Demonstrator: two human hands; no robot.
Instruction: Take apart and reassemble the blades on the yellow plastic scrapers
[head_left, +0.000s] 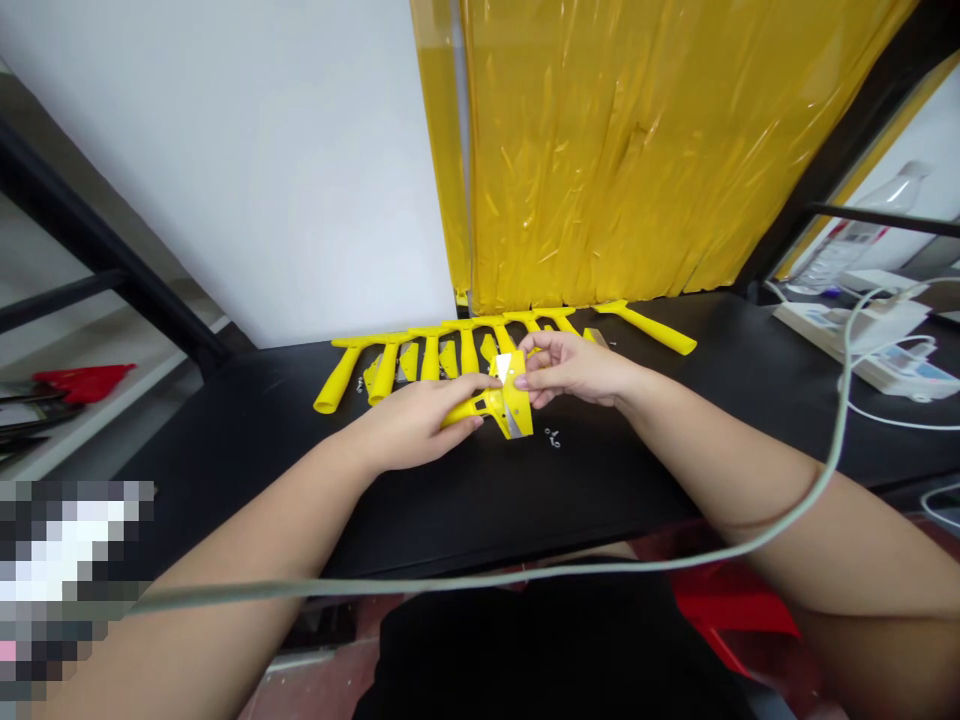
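Note:
My left hand (420,415) is closed around the handle of a yellow scraper (480,404), its head pointing right. A yellow cover plate (516,385) lies over the scraper's head, and a shiny metal blade (514,428) shows along and below it. With thumb and fingers, my right hand (562,368) pinches the right edge of this plate. Just below the right hand, several tiny screws or nuts (553,438) lie loose on the black tabletop (450,510). Whether the plate is fastened to the head, I cannot tell.
Several yellow scraper handles (345,375) stand in a row behind my hands, with small plates among them. One more handle (652,328) lies to the right. Power strips (870,340) and a plastic bottle (862,225) are at far right. A pale cable (600,568) crosses before my arms.

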